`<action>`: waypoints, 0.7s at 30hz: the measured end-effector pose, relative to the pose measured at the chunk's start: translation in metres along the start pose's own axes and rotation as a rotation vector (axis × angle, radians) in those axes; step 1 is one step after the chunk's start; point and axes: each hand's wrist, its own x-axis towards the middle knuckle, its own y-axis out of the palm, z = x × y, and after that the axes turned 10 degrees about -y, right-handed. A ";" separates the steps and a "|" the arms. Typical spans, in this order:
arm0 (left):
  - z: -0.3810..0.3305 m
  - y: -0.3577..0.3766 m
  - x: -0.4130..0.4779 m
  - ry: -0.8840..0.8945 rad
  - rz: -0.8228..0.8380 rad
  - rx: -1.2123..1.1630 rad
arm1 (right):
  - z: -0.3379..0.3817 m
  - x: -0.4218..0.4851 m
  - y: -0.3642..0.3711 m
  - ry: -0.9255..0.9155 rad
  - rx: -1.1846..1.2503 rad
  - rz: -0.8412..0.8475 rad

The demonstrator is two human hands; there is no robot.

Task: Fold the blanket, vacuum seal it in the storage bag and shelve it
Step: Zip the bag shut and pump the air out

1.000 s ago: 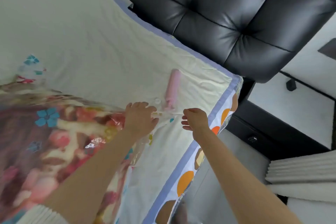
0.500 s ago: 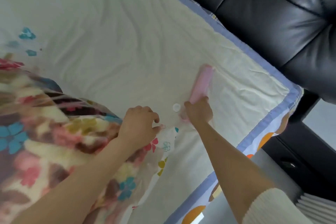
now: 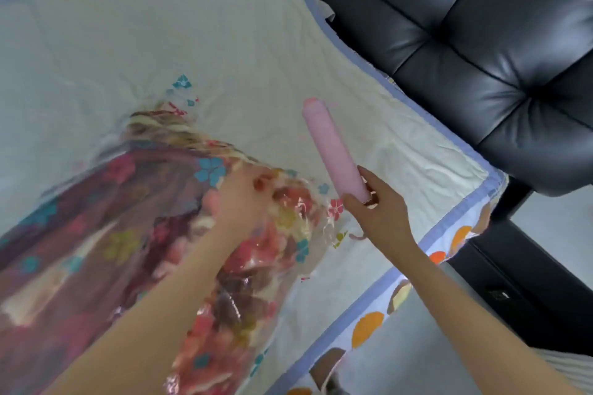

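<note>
Pump (image 3: pixel 333 147), pink and tube-shaped, sits in the right hand (image 3: pixel 378 212), whose grip curls round its near end; its long axis slants up and away to the left, above the bed sheet (image 3: pixel 224 42). The left hand (image 3: pixel 244 199) presses on the clear storage bag (image 3: pixel 288 253), fingers bent into the plastic, though whether they pinch it I cannot tell. The flowered blanket (image 3: pixel 96 234) lies inside the bag on the bed. A black tufted headboard (image 3: pixel 465 42) stands beyond.
</note>
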 end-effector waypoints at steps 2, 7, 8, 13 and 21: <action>0.044 -0.051 -0.031 -0.098 -0.038 -0.044 | 0.043 -0.049 0.015 -0.052 -0.029 0.079; 0.168 -0.177 -0.121 -0.309 -0.115 -0.018 | 0.128 -0.159 0.068 -0.152 -0.166 0.301; 0.190 -0.198 -0.137 -0.364 -0.123 0.023 | 0.141 -0.175 0.079 -0.183 -0.205 0.341; 0.270 -0.270 -0.196 -0.557 -0.107 -0.017 | 0.190 -0.239 0.129 -0.534 -0.443 0.426; 0.309 -0.244 -0.257 -0.567 0.044 -0.012 | 0.202 -0.292 0.154 -0.827 -0.685 0.583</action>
